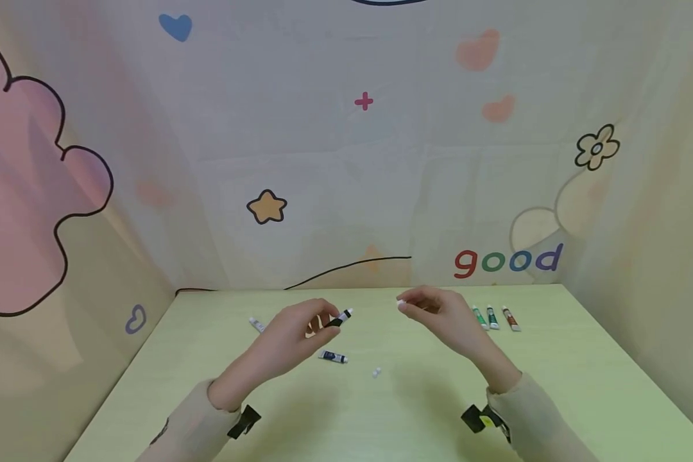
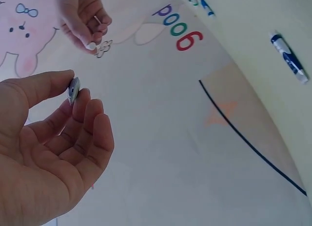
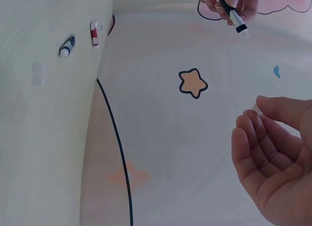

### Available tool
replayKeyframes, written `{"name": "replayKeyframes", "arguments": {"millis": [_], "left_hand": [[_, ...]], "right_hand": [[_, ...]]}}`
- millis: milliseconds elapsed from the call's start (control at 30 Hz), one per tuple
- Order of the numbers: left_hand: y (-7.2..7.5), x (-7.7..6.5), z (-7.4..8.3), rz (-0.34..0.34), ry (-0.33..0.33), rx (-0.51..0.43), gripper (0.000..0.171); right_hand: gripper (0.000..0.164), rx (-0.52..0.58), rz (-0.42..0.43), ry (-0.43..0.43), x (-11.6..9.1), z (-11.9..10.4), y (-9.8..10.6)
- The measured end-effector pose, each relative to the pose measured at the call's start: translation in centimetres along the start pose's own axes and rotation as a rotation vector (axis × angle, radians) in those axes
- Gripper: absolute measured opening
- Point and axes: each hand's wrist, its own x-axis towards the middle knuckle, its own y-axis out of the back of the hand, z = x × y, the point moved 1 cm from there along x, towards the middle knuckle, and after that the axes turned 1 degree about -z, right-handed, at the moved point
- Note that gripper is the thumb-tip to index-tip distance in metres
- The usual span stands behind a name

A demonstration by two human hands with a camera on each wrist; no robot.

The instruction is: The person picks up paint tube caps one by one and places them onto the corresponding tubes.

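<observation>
Between thumb and fingertips, my left hand (image 1: 291,330) pinches a black-and-white paint tube (image 1: 341,317), its narrow white tip pointing up and to the right. My right hand (image 1: 439,314), apart from it on the right, pinches a small white cap (image 3: 257,109) between thumb and forefinger. Both hands are raised above the table. Below and between them lie a dark blue and white paint tube (image 1: 333,357) and small white caps (image 1: 376,372). In the left wrist view the held tube (image 2: 73,91) appears nearly end-on.
Another tube (image 1: 256,325), partly hidden by my left hand, lies at the table's back left; its label looks red in the right wrist view. Behind my right hand lie two green tubes (image 1: 479,317) and a reddish-brown tube (image 1: 511,318). A printed cloth (image 1: 335,160) hangs behind the table.
</observation>
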Motion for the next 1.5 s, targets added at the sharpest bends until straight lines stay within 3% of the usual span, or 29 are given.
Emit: {"name": "replayKeyframes", "arguments": {"millis": [367, 600, 833, 1067, 1500], "left_hand": [[0.7, -1.9, 2.2, 0.048, -0.029, -0.029, 0.021], [0.6, -2.6, 3.4, 0.069, -0.096, -0.057, 0.021], [0.2, -2.9, 3.9, 0.063, -0.148, -0.105, 0.018], [-0.2, -3.2, 4.3, 0.053, -0.156, -0.122, 0.018], [-0.5, -3.7, 4.5, 0.048, -0.193, -0.132, 0.017]], "right_hand": [[0.025, 0.101, -0.002, 0.008, -1.6, -2.7, -0.6], [0.017, 0.148, 0.023, 0.094, -2.5, -4.0, -1.3], [0.014, 0.168, 0.041, 0.163, -3.2, -4.8, -1.8], [0.015, 0.189, 0.044, 0.234, -3.9, -5.0, -2.4], [0.018, 0.213, -0.03, 0.351, -4.0, -4.8, -3.2]]}}
